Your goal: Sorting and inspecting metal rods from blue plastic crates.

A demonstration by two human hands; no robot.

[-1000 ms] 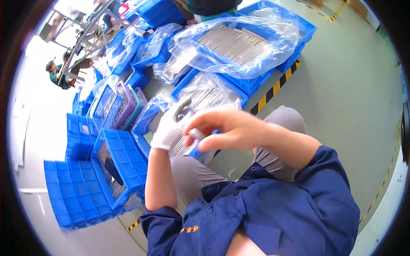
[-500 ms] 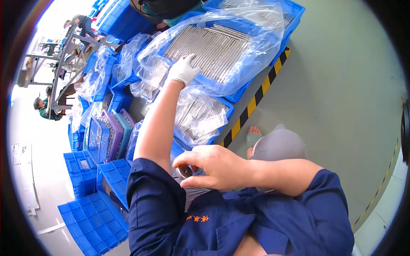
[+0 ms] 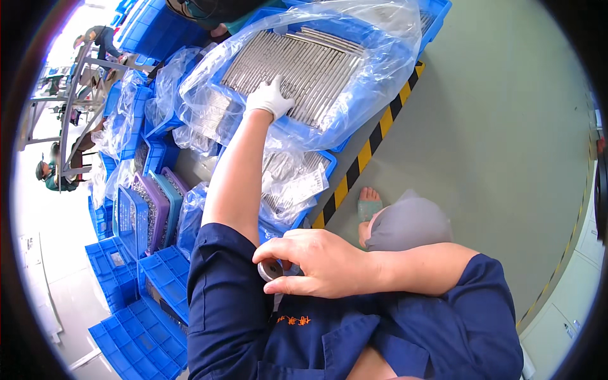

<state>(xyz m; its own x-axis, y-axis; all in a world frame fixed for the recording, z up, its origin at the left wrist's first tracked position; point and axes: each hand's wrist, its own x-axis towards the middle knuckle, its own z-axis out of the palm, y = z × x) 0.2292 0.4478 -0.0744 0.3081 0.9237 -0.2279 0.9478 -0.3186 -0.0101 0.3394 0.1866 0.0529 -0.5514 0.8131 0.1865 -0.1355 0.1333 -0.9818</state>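
My left hand (image 3: 270, 100), in a white glove, reaches out over the thin metal rods (image 3: 310, 71), its thumb and fingers apart and its fingertips at the rods' near left part. I cannot see any rod lifted in it. The rods lie side by side in a blue crate (image 3: 306, 134) lined with clear plastic film (image 3: 394, 39). Close to my body, my bare right hand (image 3: 323, 263) pinches a round metal piece (image 3: 270, 270) with a knurled rim and a dark centre between thumb and fingers.
More film-covered rods (image 3: 292, 174) lie in a nearer crate. Purple baskets (image 3: 154, 212) of small parts and blue crates (image 3: 136, 329) stand at left. Black-and-yellow floor tape (image 3: 364, 155) runs along the right. Another person (image 3: 218, 9) is at the top; others are far left.
The view has shifted slightly. My left hand's fingers now sit lower at the rods, less raised than before. My right hand keeps its pinch on the round metal piece.
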